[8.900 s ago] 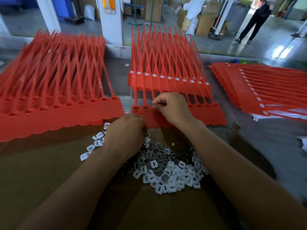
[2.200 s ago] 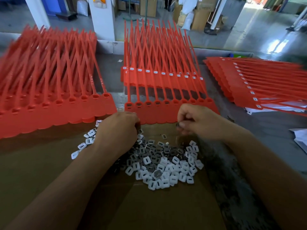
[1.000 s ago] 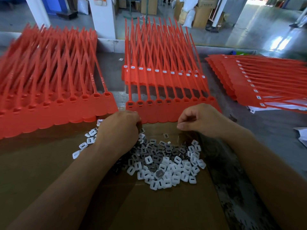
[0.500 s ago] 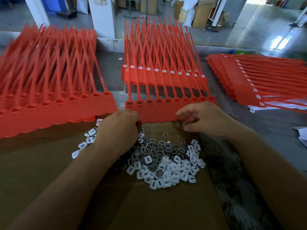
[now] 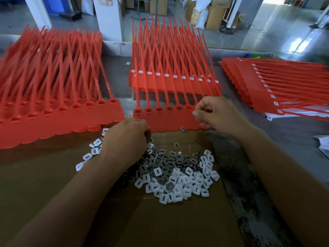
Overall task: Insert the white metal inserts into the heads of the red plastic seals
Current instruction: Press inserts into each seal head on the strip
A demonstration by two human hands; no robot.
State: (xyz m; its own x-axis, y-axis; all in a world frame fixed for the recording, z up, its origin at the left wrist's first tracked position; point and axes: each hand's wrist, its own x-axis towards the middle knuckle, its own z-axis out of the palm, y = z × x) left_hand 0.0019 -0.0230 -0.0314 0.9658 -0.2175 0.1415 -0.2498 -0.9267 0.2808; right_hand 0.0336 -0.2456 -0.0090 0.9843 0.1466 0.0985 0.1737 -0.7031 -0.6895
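Head view, insert step. The near strip of red seals (image 5: 160, 122) lies across the table just beyond the pile of white inserts (image 5: 179, 177) on the cardboard (image 5: 160, 225). One loose insert (image 5: 183, 128) sits on the strip's near edge. I cannot tell if the near heads are filled. The stack behind (image 5: 174, 76) shows white in its heads.

Method, as I judge it:
- Pin the strip with the left hand so it cannot slide.
- Turn each insert so its slot lines up with the head's opening.
- Seat it square and press straight down until flush.
- A tilted insert will likely jam or pop out.
- Work along the row in order so no head is skipped.

Pose: my right hand (image 5: 218, 113) is at the right end of the row of heads, fingers curled, thumb against forefinger. Whether an insert is pinched there, I cannot tell. My left hand (image 5: 125, 139) sits knuckles-up at the strip's near edge, at the pile's far-left side. Its fingers are tucked under, and what they hold is hidden. The hands are apart, toward opposite ends of the strip.
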